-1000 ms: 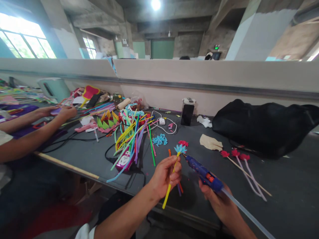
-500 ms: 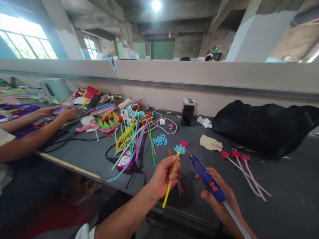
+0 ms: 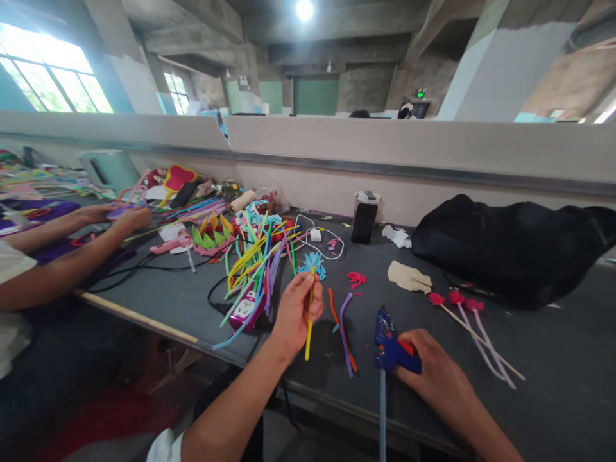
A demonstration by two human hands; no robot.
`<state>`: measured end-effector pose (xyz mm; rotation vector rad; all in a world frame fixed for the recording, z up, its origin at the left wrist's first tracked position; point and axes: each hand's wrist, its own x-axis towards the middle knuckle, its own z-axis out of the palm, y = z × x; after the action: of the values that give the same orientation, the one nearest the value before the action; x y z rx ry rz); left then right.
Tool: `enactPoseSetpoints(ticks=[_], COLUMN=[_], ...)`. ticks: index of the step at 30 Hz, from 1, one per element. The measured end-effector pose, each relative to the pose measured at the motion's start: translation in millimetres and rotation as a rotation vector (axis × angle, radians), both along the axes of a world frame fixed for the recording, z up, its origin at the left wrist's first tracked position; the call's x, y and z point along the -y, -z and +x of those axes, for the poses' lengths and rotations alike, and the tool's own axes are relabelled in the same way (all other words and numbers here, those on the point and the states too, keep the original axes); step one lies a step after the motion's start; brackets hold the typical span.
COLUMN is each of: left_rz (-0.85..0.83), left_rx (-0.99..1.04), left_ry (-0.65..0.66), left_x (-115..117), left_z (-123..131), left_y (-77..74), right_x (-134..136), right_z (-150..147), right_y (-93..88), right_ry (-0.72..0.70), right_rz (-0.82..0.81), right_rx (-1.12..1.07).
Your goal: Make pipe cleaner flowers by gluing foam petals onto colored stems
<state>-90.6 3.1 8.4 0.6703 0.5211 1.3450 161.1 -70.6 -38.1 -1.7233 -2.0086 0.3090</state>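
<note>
Between the thumb and fingers of my left hand (image 3: 294, 311) is a yellow pipe-cleaner stem (image 3: 308, 340). Light-blue petals (image 3: 314, 262) show above my fingertips, overlapping the small blue pile behind, so I cannot tell which belong to the stem. My right hand (image 3: 430, 359) is closed around the handle of a blue hot glue gun (image 3: 389, 346), low over the table's front part. A clear glue stick (image 3: 382, 410) runs from its back toward me. Purple (image 3: 344, 333) and orange (image 3: 333, 308) pipe cleaners lie between my hands, with red petal pieces (image 3: 356, 280) beyond them.
Pipe cleaners (image 3: 240, 263) heap over a purple power strip (image 3: 244, 311) at left. Red flowers on stems (image 3: 481, 337) lie at right, before a black bag (image 3: 510, 250). A phone (image 3: 364, 223) stands at the back. Another person's hands (image 3: 129, 218) work at far left.
My left hand has moved left with the yellow stem, away from the glue gun. My right hand has lowered the glue gun and turned it, its glue stick now pointing straight toward me.
</note>
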Motion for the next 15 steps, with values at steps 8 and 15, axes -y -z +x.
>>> enactPoseSetpoints(ticks=[8,15], left_rz=[-0.039,-0.039], left_rx=[-0.019,-0.025], left_ry=[0.015,0.104], left_x=[2.1,5.5], left_z=[5.3,15.3], left_y=[2.7,6.9], right_x=[-4.5,-23.8], right_z=[9.5,-73.2], right_y=[-0.5,-29.5], right_ry=[-0.053,-0.31], right_rz=[0.089,0.209], right_rx=[-0.01,0.222])
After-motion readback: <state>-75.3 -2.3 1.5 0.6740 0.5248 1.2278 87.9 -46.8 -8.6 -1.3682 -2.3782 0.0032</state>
